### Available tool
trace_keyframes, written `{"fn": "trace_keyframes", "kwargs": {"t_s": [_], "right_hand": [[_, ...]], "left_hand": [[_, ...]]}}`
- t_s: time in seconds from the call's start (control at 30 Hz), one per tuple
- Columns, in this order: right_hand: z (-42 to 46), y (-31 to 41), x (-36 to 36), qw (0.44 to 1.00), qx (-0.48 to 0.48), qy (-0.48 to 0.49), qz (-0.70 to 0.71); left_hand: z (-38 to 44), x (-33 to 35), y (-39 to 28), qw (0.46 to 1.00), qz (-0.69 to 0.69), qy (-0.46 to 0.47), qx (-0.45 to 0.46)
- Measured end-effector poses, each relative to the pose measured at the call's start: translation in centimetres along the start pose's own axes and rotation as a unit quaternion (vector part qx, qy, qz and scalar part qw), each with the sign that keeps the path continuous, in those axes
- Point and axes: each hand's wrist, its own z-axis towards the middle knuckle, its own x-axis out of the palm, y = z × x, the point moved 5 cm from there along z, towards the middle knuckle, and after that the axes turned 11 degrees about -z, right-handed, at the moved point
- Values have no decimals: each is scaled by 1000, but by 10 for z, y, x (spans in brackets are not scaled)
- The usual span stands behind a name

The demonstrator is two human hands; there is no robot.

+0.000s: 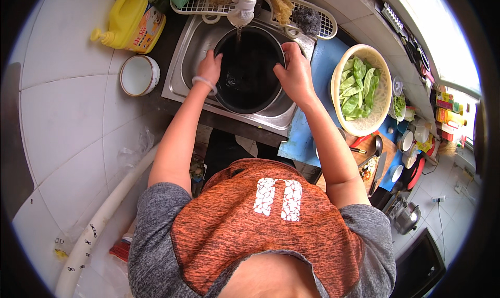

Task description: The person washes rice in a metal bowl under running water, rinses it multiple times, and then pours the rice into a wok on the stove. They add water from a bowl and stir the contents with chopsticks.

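Note:
A dark round pot [250,91] sits in the stainless steel sink [189,60], and a thin stream of water falls into it from the wrapped faucet [241,13]. My left hand [210,67] grips the pot's left rim, with a pale bangle on the wrist. On the opposite side, my right hand [295,71] holds the pot's right rim, thumb towards the inside. Some water swirls and bubbles at the pot's bottom; its depth cannot be told.
Flat green bean pods [357,87] fill a cream basket [338,91] at right. Beyond lie a cutting board [386,149], knife [378,173] and ladle [378,146]. A white bowl [138,76] and yellow detergent jug [133,22] stand left. Sponges rest on the rack [330,26] behind.

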Motion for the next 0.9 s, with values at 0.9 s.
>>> {"fn": "trace_keyframes", "kwargs": {"t_s": [0.9], "right_hand": [[12,-66,146,988,54,-17,143]], "left_hand": [[-97,-89,-42,974,-115,-195,-28]]}}
